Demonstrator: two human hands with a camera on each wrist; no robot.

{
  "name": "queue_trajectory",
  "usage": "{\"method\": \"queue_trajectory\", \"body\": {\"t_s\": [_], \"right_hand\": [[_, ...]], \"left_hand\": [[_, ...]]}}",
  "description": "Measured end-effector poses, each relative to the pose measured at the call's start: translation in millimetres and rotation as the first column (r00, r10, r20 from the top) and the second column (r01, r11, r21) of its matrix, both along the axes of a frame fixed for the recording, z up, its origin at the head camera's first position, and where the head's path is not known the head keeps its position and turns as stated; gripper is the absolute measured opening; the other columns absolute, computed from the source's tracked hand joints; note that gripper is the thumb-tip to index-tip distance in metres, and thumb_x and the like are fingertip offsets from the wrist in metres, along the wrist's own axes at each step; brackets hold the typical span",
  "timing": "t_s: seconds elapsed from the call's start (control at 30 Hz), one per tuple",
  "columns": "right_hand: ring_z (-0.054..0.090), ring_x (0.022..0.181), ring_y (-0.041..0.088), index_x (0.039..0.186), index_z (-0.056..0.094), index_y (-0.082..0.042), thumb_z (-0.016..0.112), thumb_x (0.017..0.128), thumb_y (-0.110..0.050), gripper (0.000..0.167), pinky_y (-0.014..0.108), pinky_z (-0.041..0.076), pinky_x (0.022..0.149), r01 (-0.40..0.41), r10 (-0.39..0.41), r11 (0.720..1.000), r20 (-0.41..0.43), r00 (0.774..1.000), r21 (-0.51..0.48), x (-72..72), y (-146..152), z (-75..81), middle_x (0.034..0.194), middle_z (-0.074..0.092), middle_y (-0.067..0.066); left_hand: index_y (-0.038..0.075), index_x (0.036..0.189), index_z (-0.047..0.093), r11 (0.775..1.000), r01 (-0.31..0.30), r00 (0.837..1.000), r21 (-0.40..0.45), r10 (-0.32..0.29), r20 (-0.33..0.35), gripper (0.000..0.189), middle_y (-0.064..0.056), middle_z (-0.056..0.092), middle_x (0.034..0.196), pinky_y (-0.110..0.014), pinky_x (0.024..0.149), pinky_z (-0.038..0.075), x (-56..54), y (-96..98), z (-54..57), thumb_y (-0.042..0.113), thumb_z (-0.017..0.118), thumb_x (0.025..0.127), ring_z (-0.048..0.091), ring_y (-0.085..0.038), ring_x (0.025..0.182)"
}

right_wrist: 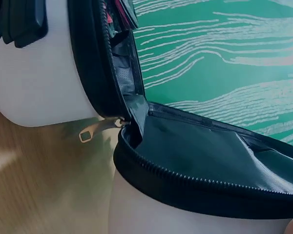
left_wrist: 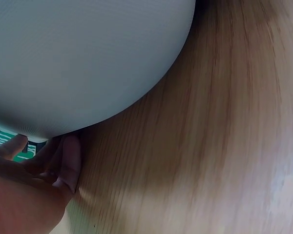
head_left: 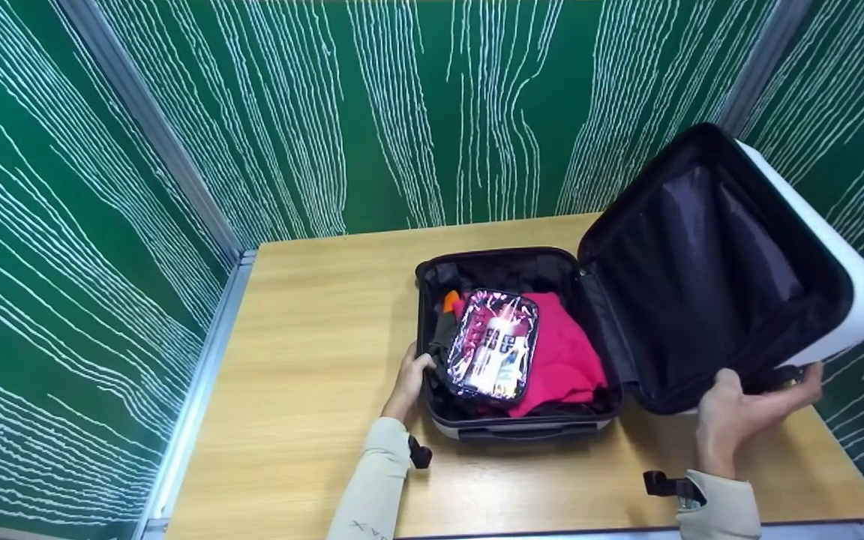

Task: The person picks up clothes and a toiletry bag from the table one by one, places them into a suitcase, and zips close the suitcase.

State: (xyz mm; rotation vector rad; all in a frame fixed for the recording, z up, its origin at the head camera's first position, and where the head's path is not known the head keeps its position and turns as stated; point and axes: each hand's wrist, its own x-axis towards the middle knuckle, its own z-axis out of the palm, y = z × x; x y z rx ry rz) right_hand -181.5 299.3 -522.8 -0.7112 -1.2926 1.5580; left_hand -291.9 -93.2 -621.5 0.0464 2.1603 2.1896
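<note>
A white suitcase (head_left: 443, 429) with black lining lies on the table, its lid (head_left: 672, 277) swung up and leaning out to the right. Inside the base, a clear pouch (head_left: 493, 349) holding bottles lies on a folded pink cloth (head_left: 563, 360). Something orange (head_left: 450, 301) and dark cloth show at the left. My left hand (head_left: 407, 382) grips the base's left side, thumb at the rim; the left wrist view has its fingers curled against the shell's lower edge. With thumb and fingers apart, my right hand (head_left: 739, 416) holds the lid's near corner; only a sliver shows in the right wrist view.
The wooden table (head_left: 297, 360) extends left of the suitcase. Green walls (head_left: 469, 135) with white wavy lines stand behind and at both sides, with metal posts (head_left: 154, 120) at the corners. A zipper pull (right_wrist: 88, 134) hangs near the hinge.
</note>
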Motion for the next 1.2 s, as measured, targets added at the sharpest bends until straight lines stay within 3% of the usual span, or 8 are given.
{"method": "queue_trajectory", "body": {"t_s": [0.13,0.23,0.43,0.53,0.77,1.0,1.2], "right_hand": [[0.036,0.141,0.009,0.154,0.033,-0.019,0.046,0.078,0.020,0.086,0.015,0.027,0.116,0.005,-0.006,0.989,0.005,1.000,0.148,3.3,-12,2.2,0.158,0.034,-0.006],[0.035,0.143,0.009,0.154,0.033,-0.017,0.048,0.078,0.020,0.085,0.017,0.024,0.121,0.000,0.002,0.959,-0.007,1.000,0.282,5.1,-20,2.8,0.158,0.035,-0.004],[0.038,0.143,0.017,0.154,0.037,-0.010,0.049,0.070,0.021,0.090,0.028,0.027,0.123,0.029,0.025,0.905,-0.122,0.992,0.425,4.9,-33,3.3,0.156,0.038,0.004],[0.040,0.141,0.021,0.152,0.039,-0.005,0.048,0.066,0.021,0.090,0.033,0.031,0.122,0.049,0.037,0.888,-0.177,0.984,0.457,4.0,-39,4.9,0.154,0.039,0.009],[0.039,0.140,0.024,0.147,0.037,0.008,0.054,0.067,0.015,0.083,0.038,0.034,0.121,0.075,0.047,0.853,-0.218,0.975,0.517,4.9,-55,7.5,0.152,0.041,0.009],[0.038,0.144,0.024,0.144,0.037,0.011,0.060,0.071,0.014,0.077,0.036,0.036,0.120,0.061,0.036,0.837,-0.167,0.985,0.544,7.1,-68,8.0,0.152,0.039,0.007],[0.041,0.143,0.026,0.143,0.034,0.009,0.065,0.074,0.016,0.075,0.038,0.037,0.120,0.029,0.074,0.821,-0.156,0.985,0.570,8.7,-73,5.0,0.153,0.036,0.005]], "left_hand": [[-0.010,0.114,0.054,1.000,0.006,1.000,0.022,-0.006,0.016,0.034,-0.005,0.055,0.092,-0.027,0.066,0.048,-0.2,-0.1,0.3,-0.005,0.049,0.081,0.054,-0.015,0.074],[-0.011,0.115,0.053,1.000,0.005,1.000,0.024,-0.005,0.021,0.034,-0.006,0.055,0.091,-0.027,0.064,0.048,0.2,-0.1,0.5,-0.005,0.049,0.081,0.053,-0.016,0.070],[-0.012,0.124,0.054,1.000,-0.016,1.000,0.001,0.016,0.010,0.045,-0.015,0.059,0.110,-0.024,0.079,0.046,1.9,-0.7,-0.1,-0.004,0.052,0.080,0.053,-0.014,0.092],[-0.012,0.127,0.053,1.000,-0.020,1.000,-0.007,0.020,0.016,0.048,-0.017,0.059,0.116,-0.024,0.082,0.045,2.3,-0.7,-0.1,-0.003,0.053,0.080,0.052,-0.014,0.097],[-0.011,0.123,0.055,1.000,-0.026,0.999,-0.005,0.026,0.021,0.043,-0.009,0.058,0.105,-0.024,0.079,0.046,0.8,0.4,-2.3,-0.003,0.053,0.080,0.052,-0.011,0.090],[-0.010,0.127,0.055,1.000,-0.019,1.000,0.004,0.019,0.025,0.046,-0.010,0.060,0.108,-0.024,0.081,0.046,0.5,-0.2,-0.9,-0.004,0.053,0.081,0.052,-0.012,0.093],[-0.011,0.127,0.055,1.000,-0.009,1.000,-0.002,0.009,0.014,0.047,-0.015,0.060,0.113,-0.023,0.087,0.043,0.5,-0.3,0.2,-0.004,0.053,0.081,0.051,-0.014,0.099]]}}
